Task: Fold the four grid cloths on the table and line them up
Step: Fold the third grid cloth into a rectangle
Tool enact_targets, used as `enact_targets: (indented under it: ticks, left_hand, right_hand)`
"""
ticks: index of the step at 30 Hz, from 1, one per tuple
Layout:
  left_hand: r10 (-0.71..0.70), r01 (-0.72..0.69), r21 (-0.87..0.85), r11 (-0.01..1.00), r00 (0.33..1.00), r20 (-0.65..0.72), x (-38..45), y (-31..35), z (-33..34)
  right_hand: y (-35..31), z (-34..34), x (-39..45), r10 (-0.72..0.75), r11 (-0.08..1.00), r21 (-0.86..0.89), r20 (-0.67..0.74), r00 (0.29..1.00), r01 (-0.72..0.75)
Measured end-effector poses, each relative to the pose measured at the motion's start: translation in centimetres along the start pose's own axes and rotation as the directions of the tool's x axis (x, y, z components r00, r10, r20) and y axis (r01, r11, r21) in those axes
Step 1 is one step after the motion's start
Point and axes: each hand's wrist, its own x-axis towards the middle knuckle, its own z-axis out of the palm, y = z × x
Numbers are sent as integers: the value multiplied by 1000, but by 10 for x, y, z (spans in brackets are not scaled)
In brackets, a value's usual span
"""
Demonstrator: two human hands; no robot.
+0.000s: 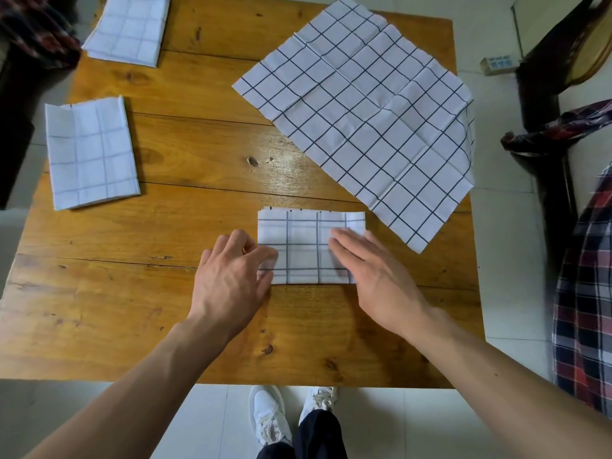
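Near the table's (132, 293) front edge, the left hand (228, 279) pinches the folded cloth's (303, 246) left edge; the right hand (371, 270) presses it with flat, straight fingers.

light: bright, even | glare: table (288, 167) centre | shadows: soft | edges: wide-angle bowed, slightly blurred

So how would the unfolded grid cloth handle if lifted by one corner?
The unfolded grid cloth would probably droop, since its right edge already hangs limp off the wooden table. It looks thin and light. Its creases suggest it folds easily.
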Motion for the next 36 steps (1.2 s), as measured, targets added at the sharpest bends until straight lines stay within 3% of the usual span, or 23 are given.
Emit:
enact_targets:
  ticks: [5, 12, 17, 21, 29, 36]
  left_hand:
    - [0, 0, 27, 1000, 1000, 15, 0, -2, -1]
    - [10, -19, 161, 987, 998, 61, 1, 6, 2]
    - [90, -103, 196, 975, 993, 74, 8, 34, 12]
    - [180, -192, 113, 975, 978, 108, 14, 62, 32]
    - [126, -172, 212, 962, 968, 216, 3, 38, 41]
    - [-8, -47, 227, 973, 972, 235, -14, -2, 25]
  right_hand:
    - [21, -6, -2, 21, 998, -53, 142, 990, -14]
    - [36, -20, 8, 18, 1000, 6, 281, 960, -20]
    - [36, -16, 9, 21, 1000, 4, 242, 970, -22]
    - [37, -16, 9, 13, 1000, 15, 221, 975, -17]
    - [37, -16, 9, 29, 1000, 1, 220, 975, -30]
    - [37, -16, 9, 32, 999, 24, 222, 974, -39]
